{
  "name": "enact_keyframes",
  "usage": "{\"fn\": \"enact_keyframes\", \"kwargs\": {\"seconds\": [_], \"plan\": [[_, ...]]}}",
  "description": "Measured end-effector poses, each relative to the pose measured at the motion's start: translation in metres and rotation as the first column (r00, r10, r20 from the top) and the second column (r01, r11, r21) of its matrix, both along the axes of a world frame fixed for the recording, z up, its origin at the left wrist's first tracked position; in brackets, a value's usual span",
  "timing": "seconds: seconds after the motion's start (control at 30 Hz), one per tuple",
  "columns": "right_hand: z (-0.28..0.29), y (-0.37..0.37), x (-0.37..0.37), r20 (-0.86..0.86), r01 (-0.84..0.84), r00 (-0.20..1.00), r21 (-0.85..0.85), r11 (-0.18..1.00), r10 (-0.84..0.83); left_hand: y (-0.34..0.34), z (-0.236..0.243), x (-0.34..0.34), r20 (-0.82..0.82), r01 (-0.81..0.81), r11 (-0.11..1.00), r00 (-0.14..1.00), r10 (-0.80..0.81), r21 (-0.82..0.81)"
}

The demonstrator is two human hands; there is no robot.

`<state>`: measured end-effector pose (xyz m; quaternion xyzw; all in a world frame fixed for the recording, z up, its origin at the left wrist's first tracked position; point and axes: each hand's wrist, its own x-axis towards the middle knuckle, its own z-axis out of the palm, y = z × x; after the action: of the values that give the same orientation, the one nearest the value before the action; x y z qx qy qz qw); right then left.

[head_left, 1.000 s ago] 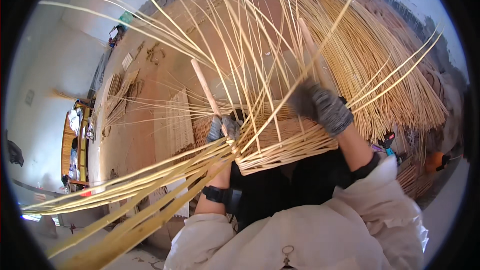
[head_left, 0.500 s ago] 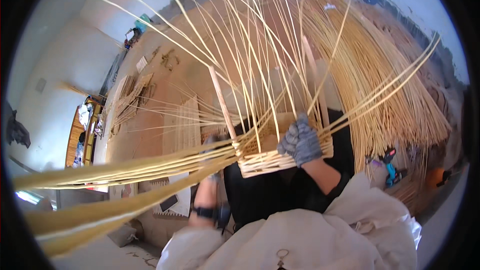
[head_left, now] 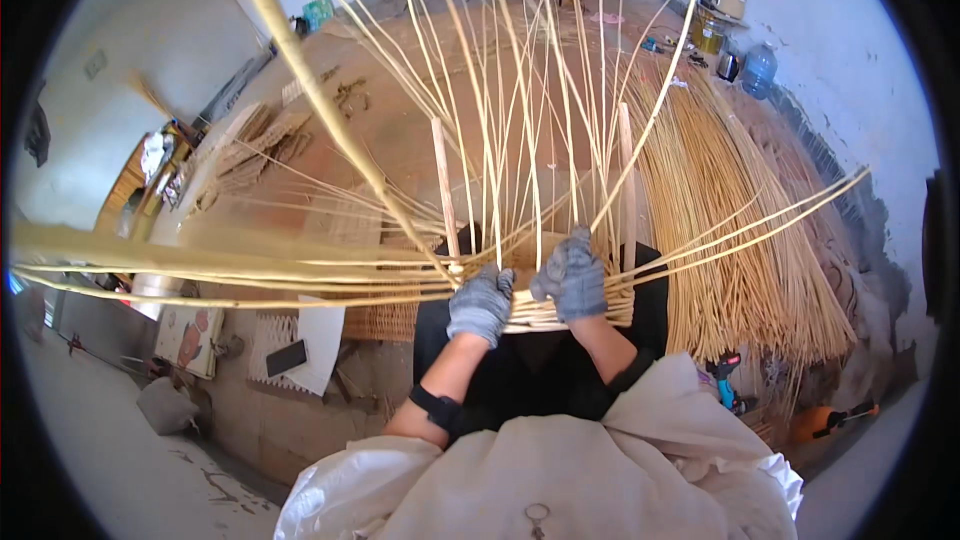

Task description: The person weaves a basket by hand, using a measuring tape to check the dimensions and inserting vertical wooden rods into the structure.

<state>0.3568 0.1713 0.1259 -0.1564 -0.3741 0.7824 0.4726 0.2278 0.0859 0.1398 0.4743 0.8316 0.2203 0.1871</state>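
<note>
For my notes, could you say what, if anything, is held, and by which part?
The basket, by its near wall: left hand at left end, right hand right of middle; whether rods too, unclear.

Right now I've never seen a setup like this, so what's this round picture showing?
No machine, just a person's view through a wide, downward-looking head camera, which bends straight edges. Their gloved left hand and right hand both touch a partly woven basket over the lap; how firmly they grip is hard to tell. Pale rods fan out from it. On the floor, a rod pile lies to the right; to the left, a dark phone-like slab rests on a white sheet.
</note>
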Motion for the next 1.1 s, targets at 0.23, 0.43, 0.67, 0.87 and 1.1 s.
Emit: {"fn": "enact_keyframes", "kwargs": {"seconds": [0.23, 0.43, 0.67, 0.87, 1.1], "plan": [[0.067, 0.029, 0.054, 0.280, 0.064, 0.957, 0.066, 0.996, -0.080, -0.005, -0.010, -0.009, 0.238, 0.041, 0.979, 0.967, -0.089, 0.198], [0.078, 0.097, -0.057, 0.783, -0.596, 0.227, 0.582, 0.553, -0.579, 0.003, 0.004, 0.019, 0.070, -0.253, 0.966, 0.966, 0.250, 0.042], [0.089, 0.060, -0.068, 0.774, -0.182, 0.348, 0.610, 0.771, -0.530, 0.004, 0.004, 0.004, 0.061, -0.266, 0.964, 0.962, 0.267, -0.023], [0.013, 0.025, 0.056, 0.284, 0.220, 0.910, 0.288, 0.932, -0.303, 0.001, 0.030, 0.001, 0.282, -0.139, 0.990, 0.951, 0.130, 0.012], [0.052, 0.014, 0.040, 0.183, 0.048, 0.976, 0.354, 0.934, -0.120, 0.022, 0.022, 0.002, 0.118, -0.235, 0.961, 0.960, 0.253, -0.146]]}}
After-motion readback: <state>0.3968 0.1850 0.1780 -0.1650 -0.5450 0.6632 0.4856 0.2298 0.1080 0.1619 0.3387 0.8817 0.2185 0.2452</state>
